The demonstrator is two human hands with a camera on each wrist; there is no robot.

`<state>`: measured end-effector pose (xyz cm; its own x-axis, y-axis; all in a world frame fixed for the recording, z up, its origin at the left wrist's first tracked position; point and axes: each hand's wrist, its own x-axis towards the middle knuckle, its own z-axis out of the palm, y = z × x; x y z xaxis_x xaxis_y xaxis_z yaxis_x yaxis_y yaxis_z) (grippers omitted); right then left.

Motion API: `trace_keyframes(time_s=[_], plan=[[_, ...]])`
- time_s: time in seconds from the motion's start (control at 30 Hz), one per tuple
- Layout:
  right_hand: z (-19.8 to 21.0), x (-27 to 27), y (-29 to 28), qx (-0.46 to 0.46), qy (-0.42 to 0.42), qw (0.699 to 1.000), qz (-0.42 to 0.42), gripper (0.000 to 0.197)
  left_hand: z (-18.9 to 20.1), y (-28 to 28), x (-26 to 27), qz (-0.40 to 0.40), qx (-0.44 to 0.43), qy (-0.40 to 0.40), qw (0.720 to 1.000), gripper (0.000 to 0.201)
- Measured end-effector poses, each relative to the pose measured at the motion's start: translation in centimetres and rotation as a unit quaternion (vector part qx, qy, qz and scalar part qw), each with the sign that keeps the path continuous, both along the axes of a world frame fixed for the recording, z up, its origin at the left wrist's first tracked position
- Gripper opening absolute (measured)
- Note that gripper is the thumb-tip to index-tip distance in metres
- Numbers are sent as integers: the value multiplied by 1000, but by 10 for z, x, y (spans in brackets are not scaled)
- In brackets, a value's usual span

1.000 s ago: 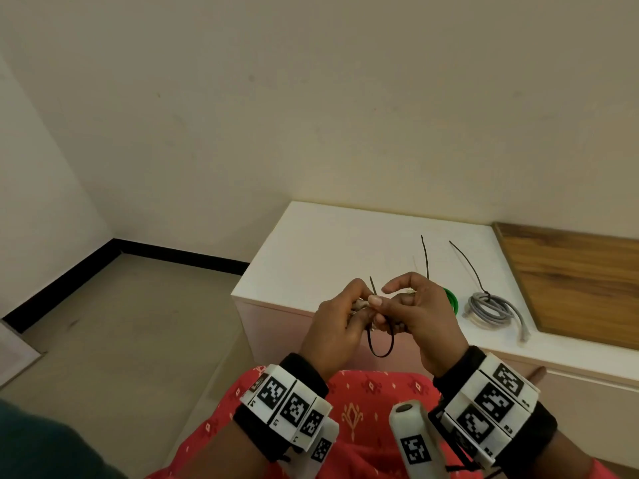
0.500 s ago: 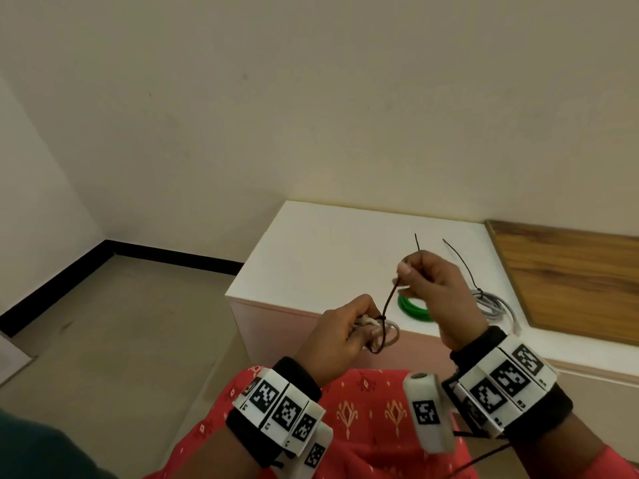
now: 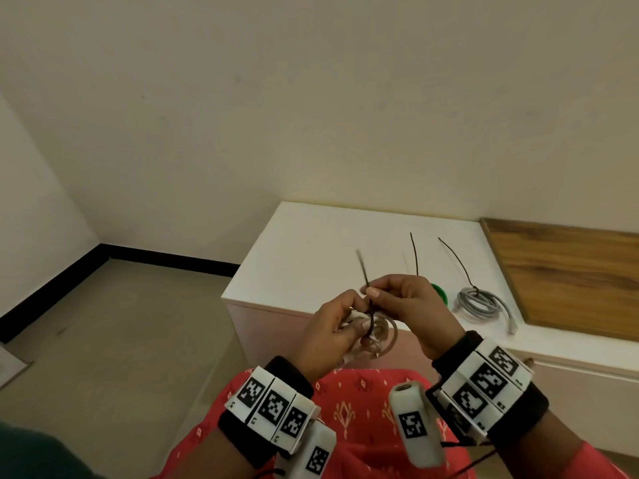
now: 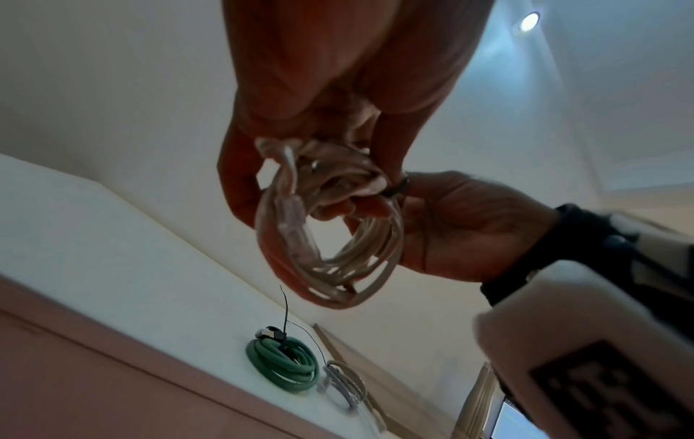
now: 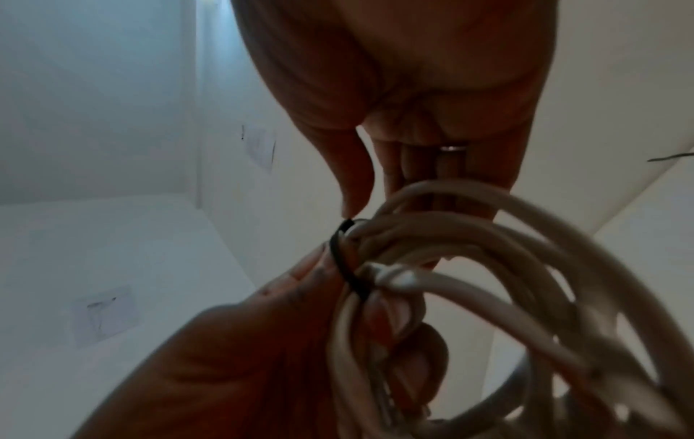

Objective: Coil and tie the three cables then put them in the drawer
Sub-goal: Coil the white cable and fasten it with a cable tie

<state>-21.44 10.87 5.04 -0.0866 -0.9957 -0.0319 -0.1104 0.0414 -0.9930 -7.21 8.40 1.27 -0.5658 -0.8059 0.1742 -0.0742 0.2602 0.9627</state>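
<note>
My left hand (image 3: 337, 328) grips a coiled white cable (image 3: 382, 331) in front of my lap; the coil (image 4: 330, 237) hangs below its fingers. A black zip tie (image 3: 367, 299) is looped round the coil (image 5: 469, 267), seen as a dark band (image 5: 347, 261). My right hand (image 3: 403, 299) pinches the tie where it meets the coil, and the tie's tail sticks up and left. A green coiled cable (image 4: 283, 366) and a grey coiled cable (image 3: 479, 302), each with a black tie standing up, lie on the white cabinet top (image 3: 311, 250).
A wooden panel (image 3: 567, 274) adjoins the white top on the right. The cabinet front (image 3: 570, 385) below shows a small knob. Bare floor (image 3: 121, 323) spreads to the left, with a black skirting along the wall. My red-clothed lap (image 3: 352, 409) is below the hands.
My right hand had pulled the tie's tail up and right away from the coil; now it is back down against the coil, pinching the tie there, with the tail pointing up-left.
</note>
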Motion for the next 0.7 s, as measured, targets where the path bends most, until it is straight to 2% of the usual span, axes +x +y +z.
trace_keyframes(time_s=[0.17, 0.27, 0.43, 0.57, 0.63, 0.7], plan=[[-1, -2, -2, 10, 7, 1000, -17, 19, 0, 4, -2, -15, 13, 5, 1000, 15], [-1, -3, -4, 12, -58, 997, -56, 22, 2, 5, -6, -20, 17, 13, 1000, 6], [-3, -9, -5, 19, -105, 989, -99, 26, 1, 12, -10, -11, -35, -50, 998, 11], [-3, -7, -4, 14, -138, 984, -115, 26, 5, 17, -13, -5, -77, -103, 992, 30], [-1, -6, -4, 15, -186, 975, -118, 27, 8, 16, -13, 9, -119, -139, 983, 30], [1, -5, -4, 30, -275, 953, -121, 30, 8, 17, -14, 29, -160, -168, 972, 30]])
